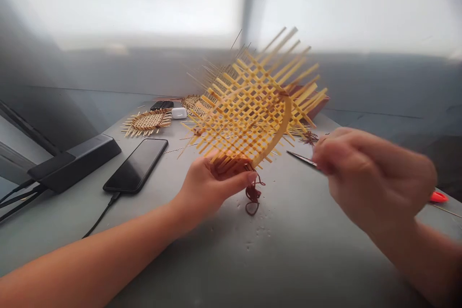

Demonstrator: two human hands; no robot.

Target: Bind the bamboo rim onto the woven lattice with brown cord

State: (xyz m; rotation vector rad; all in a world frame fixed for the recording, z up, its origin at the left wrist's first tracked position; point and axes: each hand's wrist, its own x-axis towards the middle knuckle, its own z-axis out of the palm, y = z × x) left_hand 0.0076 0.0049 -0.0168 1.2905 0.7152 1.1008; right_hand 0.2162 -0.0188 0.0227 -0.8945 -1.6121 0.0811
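Observation:
My left hand (pixel 216 180) grips the lower edge of a woven bamboo piece (pixel 249 110), thumb in front and fingers behind. The weave is held up tilted over the table, with loose strip ends sticking out all round and a bent bamboo hoop (pixel 279 134) along its right side. From its lower edge, by my thumb, hangs a tangle of dark brown cord (pixel 252 195). To the right, my right hand (pixel 368 178) is closed on a thin, pointed metal tool (pixel 303 158), apart from the weave. Motion blurs this hand, and the tool's handle is hidden inside it.
A phone (pixel 136 166) with a cable lies at the left, beside a black power strip (pixel 75 161). Farther back are a smaller woven piece (pixel 149 121), a white case (pixel 179 113) and a black object (pixel 162 105). A red-orange object (pixel 438 197) sits at the right edge.

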